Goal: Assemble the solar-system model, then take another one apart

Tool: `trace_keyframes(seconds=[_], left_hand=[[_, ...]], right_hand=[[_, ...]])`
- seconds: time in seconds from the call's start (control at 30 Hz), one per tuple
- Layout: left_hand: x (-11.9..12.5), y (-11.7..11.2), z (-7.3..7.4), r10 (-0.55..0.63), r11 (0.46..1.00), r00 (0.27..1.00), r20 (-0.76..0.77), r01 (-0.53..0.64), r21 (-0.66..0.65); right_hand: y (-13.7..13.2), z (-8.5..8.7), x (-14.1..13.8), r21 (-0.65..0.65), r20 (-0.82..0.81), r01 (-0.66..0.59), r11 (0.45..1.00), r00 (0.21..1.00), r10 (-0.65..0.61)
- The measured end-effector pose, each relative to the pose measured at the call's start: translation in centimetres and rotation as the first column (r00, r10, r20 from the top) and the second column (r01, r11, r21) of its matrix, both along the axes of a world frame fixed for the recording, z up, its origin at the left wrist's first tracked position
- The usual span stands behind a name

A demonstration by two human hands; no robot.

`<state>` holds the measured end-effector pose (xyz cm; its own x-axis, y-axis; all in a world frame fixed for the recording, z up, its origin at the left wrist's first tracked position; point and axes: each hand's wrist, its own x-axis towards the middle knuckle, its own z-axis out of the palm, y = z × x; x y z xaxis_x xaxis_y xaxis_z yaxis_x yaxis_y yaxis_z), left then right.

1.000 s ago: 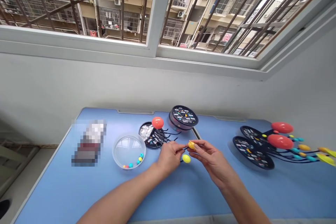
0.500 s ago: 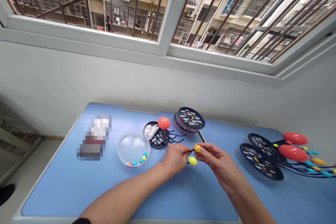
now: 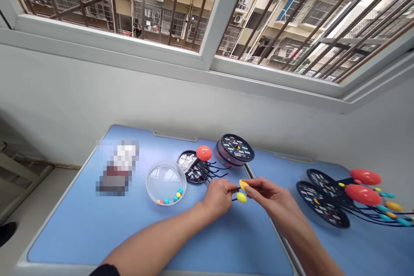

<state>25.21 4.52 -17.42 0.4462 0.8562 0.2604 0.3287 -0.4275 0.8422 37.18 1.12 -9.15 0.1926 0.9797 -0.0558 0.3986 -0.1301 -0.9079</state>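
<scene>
The orange piece [image 3: 243, 184] is to the right of the clear tub [image 3: 164, 179], clear of the surface [image 3: 97, 224]. The right hand [image 3: 273, 194] has its grip closed on it, thumb against fingers; the left hand [image 3: 217, 198], nearer the tub, has its grip pinched on a black rod [image 3: 239, 188] reaching the orange piece — whether it goes inside, I cannot tell. A yellow ball [image 3: 241, 197], also right of the tub, tips a second rod. Small coloured beads [image 3: 166, 201] lie in the tub along its near and right edge. Just beyond its right side stands a black base [image 3: 197, 177] with a red ball [image 3: 204, 153] — then, farther right, a round container [image 3: 237, 148]. Far right of the tub are two beaded models [image 3: 323, 205]; to its left, a pixelated item [image 3: 119, 168].
</scene>
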Motion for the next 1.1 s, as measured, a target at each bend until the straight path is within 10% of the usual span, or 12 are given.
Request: trace_keyframes(seconds=[1.1], left_hand=[[-2.0,-1.4,2.2,0.048,0.999,0.997,0.054,-0.046,-0.027]], right_hand=[[-0.2,-1.7,0.3,0.061,-0.038,-0.001,0.998,0.999,0.004]])
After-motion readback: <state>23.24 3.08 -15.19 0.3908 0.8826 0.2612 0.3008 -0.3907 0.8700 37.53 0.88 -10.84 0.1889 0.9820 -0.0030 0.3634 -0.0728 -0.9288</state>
